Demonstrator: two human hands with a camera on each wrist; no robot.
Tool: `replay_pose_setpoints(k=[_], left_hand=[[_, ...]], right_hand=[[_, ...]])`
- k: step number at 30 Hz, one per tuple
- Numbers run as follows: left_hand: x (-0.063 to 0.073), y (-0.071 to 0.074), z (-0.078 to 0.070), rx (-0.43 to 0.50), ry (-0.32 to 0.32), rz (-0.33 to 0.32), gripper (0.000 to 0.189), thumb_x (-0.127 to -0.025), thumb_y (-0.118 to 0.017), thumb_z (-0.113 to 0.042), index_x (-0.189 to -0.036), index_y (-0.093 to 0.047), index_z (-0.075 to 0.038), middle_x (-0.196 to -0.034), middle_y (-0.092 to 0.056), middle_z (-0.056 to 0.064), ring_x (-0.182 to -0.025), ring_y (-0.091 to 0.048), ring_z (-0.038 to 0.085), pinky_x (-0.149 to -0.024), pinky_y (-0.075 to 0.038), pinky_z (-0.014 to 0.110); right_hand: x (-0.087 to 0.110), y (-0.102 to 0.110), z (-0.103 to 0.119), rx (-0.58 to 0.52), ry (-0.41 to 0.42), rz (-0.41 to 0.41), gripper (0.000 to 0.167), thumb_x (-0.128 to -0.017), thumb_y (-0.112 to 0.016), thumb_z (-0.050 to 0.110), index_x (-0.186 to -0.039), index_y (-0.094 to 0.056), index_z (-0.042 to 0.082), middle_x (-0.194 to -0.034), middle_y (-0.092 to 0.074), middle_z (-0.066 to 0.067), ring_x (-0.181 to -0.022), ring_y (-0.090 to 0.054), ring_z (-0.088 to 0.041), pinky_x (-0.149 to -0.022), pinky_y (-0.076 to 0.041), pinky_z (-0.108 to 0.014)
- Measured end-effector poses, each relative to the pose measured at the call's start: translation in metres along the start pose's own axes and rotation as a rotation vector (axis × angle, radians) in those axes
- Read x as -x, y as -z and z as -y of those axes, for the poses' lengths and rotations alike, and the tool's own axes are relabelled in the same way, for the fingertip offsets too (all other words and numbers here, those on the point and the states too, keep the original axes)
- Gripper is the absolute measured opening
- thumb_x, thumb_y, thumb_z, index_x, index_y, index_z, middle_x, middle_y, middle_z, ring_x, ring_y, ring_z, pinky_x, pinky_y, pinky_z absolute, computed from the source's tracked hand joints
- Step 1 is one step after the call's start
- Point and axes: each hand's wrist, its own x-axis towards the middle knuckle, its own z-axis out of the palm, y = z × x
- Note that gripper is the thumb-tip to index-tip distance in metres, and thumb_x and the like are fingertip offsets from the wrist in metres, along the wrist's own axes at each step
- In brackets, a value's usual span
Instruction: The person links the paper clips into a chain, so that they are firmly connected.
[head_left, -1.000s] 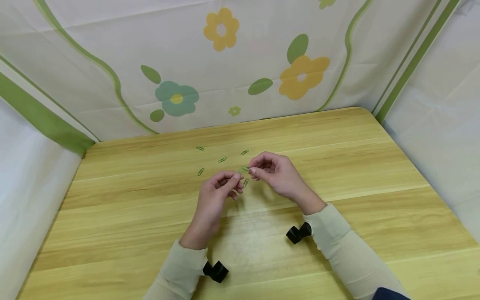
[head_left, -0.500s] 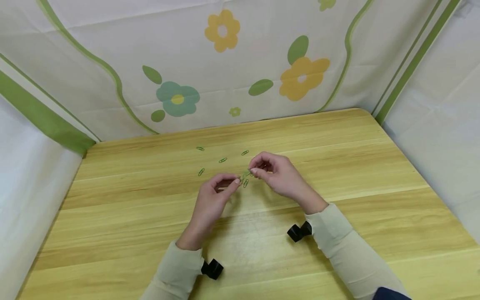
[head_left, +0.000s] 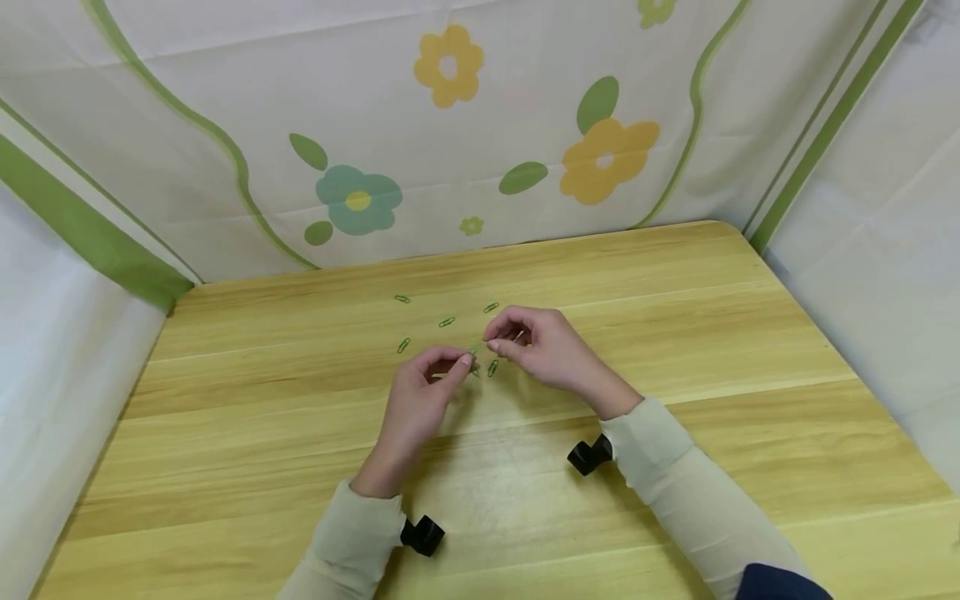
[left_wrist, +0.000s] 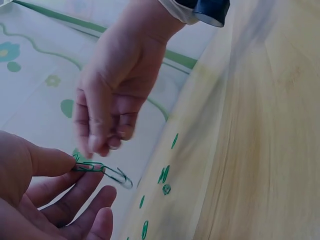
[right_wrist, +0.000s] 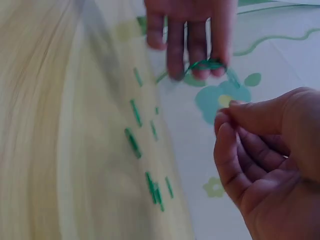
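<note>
My left hand (head_left: 420, 400) pinches a few linked green paper clips (left_wrist: 92, 167) between thumb and forefinger. One linked paper clip (left_wrist: 118, 176) dangles below the fingertips. In the head view, another thin green clip (head_left: 477, 347) spans from the left fingertips to the right ones. My right hand (head_left: 543, 346), a little higher and to the right, keeps thumb and forefinger pinched together at that clip's end, which is blurred. On the table just beneath lies a loose paper clip (head_left: 492, 367). Both hands are raised close above the tabletop.
More loose green paper clips lie farther back on the wooden table (head_left: 675, 333): one at the far left (head_left: 402, 299), one below it (head_left: 403, 345), one in the middle (head_left: 447, 322), one nearer the right hand (head_left: 491, 307). A flowered curtain (head_left: 480, 133) stands behind the table.
The right hand has moved slightly left, towards the left hand. The clip it brought over now stretches between both sets of fingertips, and the left fingers have closed on the linked clips.
</note>
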Motion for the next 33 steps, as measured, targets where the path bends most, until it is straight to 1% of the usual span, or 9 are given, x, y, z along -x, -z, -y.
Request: replay_pose_setpoints(k=[3,7,10,13,16,20,22,28,33], left_hand=[[-0.001,0.003,0.001,0.019,0.003,-0.027,0.018,-0.105,-0.073,-0.022,-0.116,-0.079,-0.009,-0.118,-0.078,0.008,-0.109,-0.068,0.023,-0.088,-0.055,0.037],[-0.002,0.008,0.003,0.046,0.001,-0.060,0.017,-0.105,-0.072,-0.019,-0.115,-0.078,-0.007,-0.118,-0.078,0.011,-0.107,-0.068,0.025,-0.084,-0.055,0.033],[-0.002,0.010,0.004,0.058,-0.005,-0.068,0.016,-0.106,-0.071,-0.018,-0.114,-0.078,-0.006,-0.116,-0.079,0.012,-0.107,-0.069,0.026,-0.083,-0.055,0.030],[-0.001,0.012,0.005,0.068,-0.011,-0.066,0.016,-0.106,-0.071,-0.017,-0.113,-0.078,-0.005,-0.116,-0.079,0.013,-0.107,-0.069,0.029,-0.083,-0.056,0.030],[-0.002,0.012,0.006,0.076,-0.011,-0.060,0.016,-0.106,-0.070,-0.015,-0.114,-0.077,-0.004,-0.116,-0.078,0.014,-0.105,-0.069,0.028,-0.085,-0.055,0.031],[-0.003,0.013,0.007,0.085,-0.005,-0.055,0.016,-0.106,-0.070,-0.014,-0.116,-0.077,-0.004,-0.117,-0.078,0.015,-0.104,-0.069,0.023,-0.088,-0.055,0.034],[-0.003,0.013,0.007,0.090,-0.001,-0.055,0.016,-0.106,-0.070,-0.014,-0.116,-0.077,-0.004,-0.116,-0.078,0.015,-0.104,-0.069,0.023,-0.089,-0.054,0.035],[-0.002,0.016,0.008,0.100,0.005,-0.053,0.016,-0.106,-0.069,-0.014,-0.115,-0.077,-0.003,-0.117,-0.078,0.015,-0.104,-0.069,0.025,-0.088,-0.055,0.035],[-0.002,0.018,0.009,0.109,0.005,-0.048,0.017,-0.107,-0.068,-0.014,-0.116,-0.076,-0.002,-0.117,-0.078,0.017,-0.105,-0.070,0.026,-0.088,-0.056,0.034]], right_hand=[[-0.005,-0.002,-0.006,0.077,-0.018,0.019,0.010,-0.102,-0.074,0.011,-0.112,-0.077,0.007,-0.100,-0.075,-0.003,-0.093,-0.068,-0.018,-0.083,-0.058,-0.035],[-0.013,-0.007,-0.015,0.219,-0.011,0.091,0.015,-0.098,-0.078,0.007,-0.113,-0.077,0.006,-0.103,-0.075,-0.003,-0.093,-0.067,-0.016,-0.086,-0.059,-0.034],[-0.017,-0.011,-0.019,0.309,-0.003,0.130,0.020,-0.095,-0.081,0.007,-0.114,-0.077,0.007,-0.107,-0.074,-0.004,-0.093,-0.067,-0.016,-0.088,-0.060,-0.035],[-0.018,-0.015,-0.022,0.364,-0.006,0.146,0.021,-0.095,-0.082,0.008,-0.115,-0.077,0.007,-0.108,-0.073,-0.005,-0.095,-0.067,-0.016,-0.090,-0.060,-0.035],[-0.018,-0.017,-0.022,0.386,-0.005,0.152,0.018,-0.096,-0.081,0.009,-0.114,-0.077,0.008,-0.106,-0.071,-0.004,-0.095,-0.067,-0.016,-0.090,-0.060,-0.035],[-0.016,-0.017,-0.022,0.394,-0.005,0.150,0.007,-0.098,-0.079,0.009,-0.105,-0.077,0.010,-0.102,-0.069,-0.003,-0.091,-0.064,-0.016,-0.085,-0.058,-0.035],[-0.015,-0.017,-0.022,0.395,-0.006,0.148,0.004,-0.098,-0.079,0.009,-0.100,-0.076,0.011,-0.099,-0.067,-0.003,-0.089,-0.063,-0.016,-0.083,-0.057,-0.034],[-0.015,-0.019,-0.023,0.393,-0.002,0.139,0.005,-0.098,-0.079,0.009,-0.096,-0.075,0.012,-0.097,-0.066,-0.002,-0.086,-0.062,-0.015,-0.080,-0.056,-0.033],[-0.015,-0.020,-0.022,0.400,-0.017,0.139,0.009,-0.098,-0.079,0.009,-0.093,-0.073,0.013,-0.096,-0.066,-0.002,-0.086,-0.062,-0.015,-0.079,-0.055,-0.032]])
